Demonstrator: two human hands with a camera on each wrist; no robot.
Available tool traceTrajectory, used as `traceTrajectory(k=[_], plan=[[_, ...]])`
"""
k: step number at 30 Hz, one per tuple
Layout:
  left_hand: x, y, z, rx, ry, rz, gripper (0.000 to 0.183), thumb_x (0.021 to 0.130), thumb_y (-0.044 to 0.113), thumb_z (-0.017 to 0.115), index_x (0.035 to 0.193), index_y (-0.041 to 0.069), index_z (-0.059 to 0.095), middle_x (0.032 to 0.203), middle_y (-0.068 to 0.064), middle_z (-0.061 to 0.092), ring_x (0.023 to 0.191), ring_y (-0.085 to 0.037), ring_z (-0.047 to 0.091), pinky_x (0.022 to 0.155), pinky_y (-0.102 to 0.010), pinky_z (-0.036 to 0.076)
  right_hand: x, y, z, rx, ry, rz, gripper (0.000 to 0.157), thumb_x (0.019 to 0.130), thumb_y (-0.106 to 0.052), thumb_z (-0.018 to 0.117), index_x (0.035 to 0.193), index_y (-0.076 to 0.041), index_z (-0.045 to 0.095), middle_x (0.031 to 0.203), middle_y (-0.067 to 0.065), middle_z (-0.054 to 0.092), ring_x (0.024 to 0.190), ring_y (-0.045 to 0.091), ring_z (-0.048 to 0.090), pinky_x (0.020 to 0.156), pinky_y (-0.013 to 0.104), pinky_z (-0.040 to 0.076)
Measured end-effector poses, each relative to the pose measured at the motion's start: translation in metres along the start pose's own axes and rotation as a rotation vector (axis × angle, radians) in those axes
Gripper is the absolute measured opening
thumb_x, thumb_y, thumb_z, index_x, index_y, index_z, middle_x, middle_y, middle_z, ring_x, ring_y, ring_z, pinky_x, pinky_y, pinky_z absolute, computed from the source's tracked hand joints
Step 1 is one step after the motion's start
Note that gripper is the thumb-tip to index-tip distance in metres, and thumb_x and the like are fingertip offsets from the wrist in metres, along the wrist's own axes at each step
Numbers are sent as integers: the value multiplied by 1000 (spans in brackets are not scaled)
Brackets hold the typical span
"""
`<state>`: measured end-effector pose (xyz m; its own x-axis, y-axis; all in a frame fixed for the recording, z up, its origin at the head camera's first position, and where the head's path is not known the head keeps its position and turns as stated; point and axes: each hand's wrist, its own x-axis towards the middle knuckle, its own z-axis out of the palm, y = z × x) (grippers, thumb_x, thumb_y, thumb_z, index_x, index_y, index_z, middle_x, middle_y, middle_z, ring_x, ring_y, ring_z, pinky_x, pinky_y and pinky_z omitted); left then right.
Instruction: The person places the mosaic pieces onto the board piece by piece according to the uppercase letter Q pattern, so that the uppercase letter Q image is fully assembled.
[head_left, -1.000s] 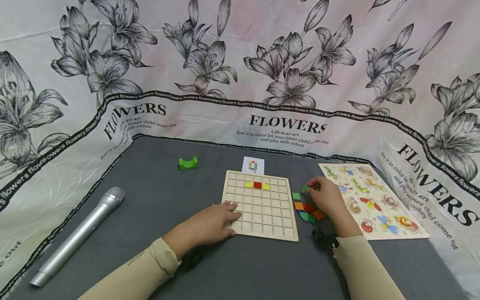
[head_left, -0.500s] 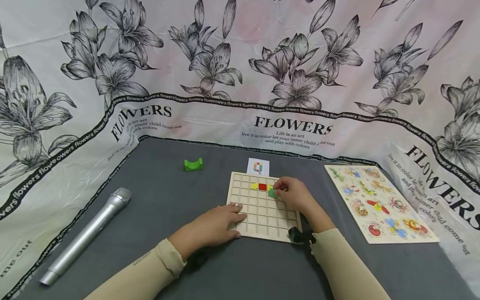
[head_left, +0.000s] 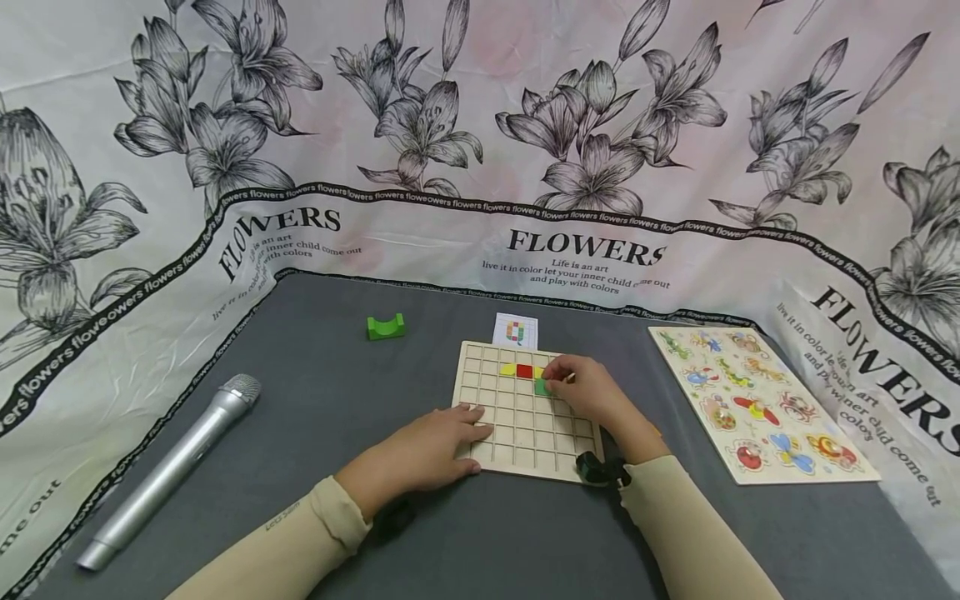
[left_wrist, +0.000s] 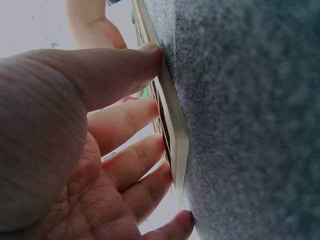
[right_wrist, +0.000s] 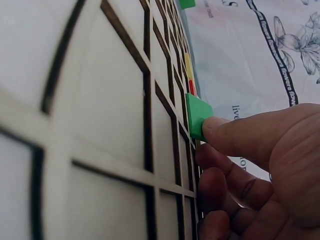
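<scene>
A wooden grid board (head_left: 517,433) lies on the dark tabletop. My left hand (head_left: 423,450) rests on its left edge, fingers spread over the grid and thumb (left_wrist: 142,65) at the near edge. With thumb and fingers, my right hand (head_left: 588,387) pinches a green square tile (right_wrist: 196,117) at a cell in the board's upper right. In the row just above sit a yellow tile (head_left: 508,369), a red square tile (head_left: 524,372) and a second yellow tile, partly covered by the right fingers. A small pattern card (head_left: 516,327) sits behind the board's far edge.
On the right lies a wooden insect puzzle board (head_left: 757,408). A silver microphone (head_left: 168,471) lies at the left, and a green block (head_left: 386,327) with a curved notch stands farther back. Flower-printed cloth (head_left: 420,242) walls off the table's far side.
My right hand has carried the green tile from the loose pieces right of the board leftward onto the grid, under the right yellow tile. The left hand keeps its place on the board.
</scene>
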<state>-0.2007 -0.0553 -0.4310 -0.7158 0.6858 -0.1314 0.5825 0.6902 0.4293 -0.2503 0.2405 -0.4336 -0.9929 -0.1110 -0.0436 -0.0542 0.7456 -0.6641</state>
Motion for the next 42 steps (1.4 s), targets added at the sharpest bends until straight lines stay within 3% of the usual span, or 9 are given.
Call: traceTrajectory(k=[6, 11, 17, 21, 24, 29, 36, 42], plan=[[-1, 1, -1, -7, -1, -3, 57, 103, 29, 77, 157, 18, 62, 173, -6, 45, 165, -26, 36, 133, -58, 33, -1, 1, 0, -17, 3, -3, 8, 106, -13, 70, 108, -11, 78, 104, 8, 72, 89, 22, 62, 74, 34, 50], [-2, 2, -2, -7, 0, 2, 58, 103, 28, 77, 158, 18, 61, 173, -7, 45, 165, -27, 36, 132, -59, 34, -4, 7, -18, 0, 16, 2, 17, 109, -15, 66, 120, -7, 77, 114, 13, 73, 94, 25, 65, 74, 36, 54], [-2, 2, 1, -13, -1, 1, 58, 103, 29, 77, 158, 18, 61, 173, -6, 45, 165, -26, 36, 132, -58, 33, -17, 38, -49, -61, 55, 48, 24, 111, -20, 65, 126, -4, 74, 120, 18, 74, 103, 31, 70, 82, 44, 58], [-2, 2, 1, -14, 0, 0, 58, 103, 29, 77, 157, 17, 61, 173, -7, 45, 165, -27, 36, 132, -58, 34, -27, 58, -56, -113, 35, 93, 29, 109, -25, 68, 128, -4, 74, 122, 19, 74, 108, 35, 71, 86, 50, 61], [-2, 2, 1, -11, 1, 1, 57, 103, 29, 77, 157, 17, 62, 173, -7, 45, 165, -28, 36, 132, -58, 34, -32, 66, -56, -133, 16, 77, 34, 107, -27, 71, 132, -3, 74, 123, 20, 73, 112, 38, 70, 90, 54, 60], [-2, 1, 0, -14, 2, 8, 57, 103, 28, 77, 157, 16, 61, 173, -8, 45, 165, -28, 36, 132, -59, 34, -33, 66, -53, -135, 17, 35, 31, 106, -23, 73, 130, -4, 76, 118, 17, 75, 111, 37, 70, 92, 56, 59], [-1, 0, 0, -24, -3, 8, 58, 104, 28, 77, 158, 17, 61, 174, -8, 44, 165, -28, 35, 133, -59, 32, -33, 62, -51, -123, 19, 64, 23, 106, -19, 72, 123, -4, 73, 118, 18, 75, 107, 33, 71, 90, 53, 59], [-2, 1, -1, -22, 1, 10, 57, 103, 27, 77, 158, 16, 61, 173, -8, 45, 165, -28, 36, 133, -58, 33, -35, 59, -57, -85, 124, 82, 15, 106, -18, 72, 115, -5, 73, 110, 16, 75, 95, 28, 70, 78, 41, 57]])
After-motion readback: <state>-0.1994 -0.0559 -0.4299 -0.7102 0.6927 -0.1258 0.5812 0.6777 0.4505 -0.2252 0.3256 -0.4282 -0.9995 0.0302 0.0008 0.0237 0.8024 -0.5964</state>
